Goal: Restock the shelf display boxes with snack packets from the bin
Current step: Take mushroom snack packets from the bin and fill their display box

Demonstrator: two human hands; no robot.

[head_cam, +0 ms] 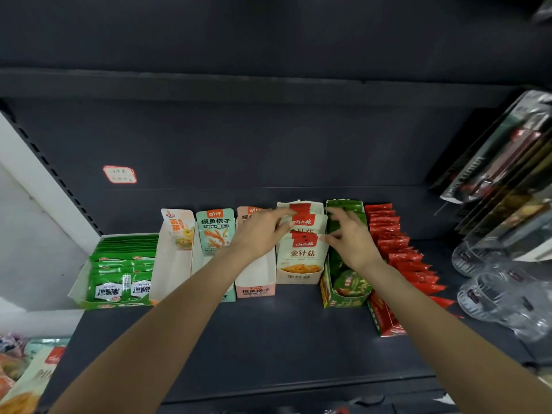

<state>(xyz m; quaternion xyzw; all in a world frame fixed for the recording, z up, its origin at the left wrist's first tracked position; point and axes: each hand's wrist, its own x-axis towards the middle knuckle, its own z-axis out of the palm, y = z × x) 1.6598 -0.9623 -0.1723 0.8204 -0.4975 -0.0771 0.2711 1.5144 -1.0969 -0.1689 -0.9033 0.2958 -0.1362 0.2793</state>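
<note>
Snack packets in the corner: loose packets (21, 380) lay at the bottom left, nearest of all, partly cut off by the edge.
Shelf: the dark shelf (239, 339) held a row of display boxes, side by side.
Left hand: the left hand (257, 234) reached over the pink box (255, 289); its fingertips touched the top left of the cream packets (301, 249). I could not tell if it pinched them.
Right hand: the right hand (349, 237) had bent fingers and pinched the right edge of the front cream packet.
Cream box: the cream box (298, 277) held the cream packets standing up, between the pink box and the green box (343, 300).
Red box: the red box (385, 321) was just right of the green one, full of red packets (400, 252).
Left side boxes: a wide green box (119, 304) of green packets (125, 264), a white box (167, 270), then a box with a mint packet (214, 231).
Far right: clear plastic tubs (493, 294) and hanging bags (501, 168).
Back wall: a small red-edged label (119, 174) was stuck there.
</note>
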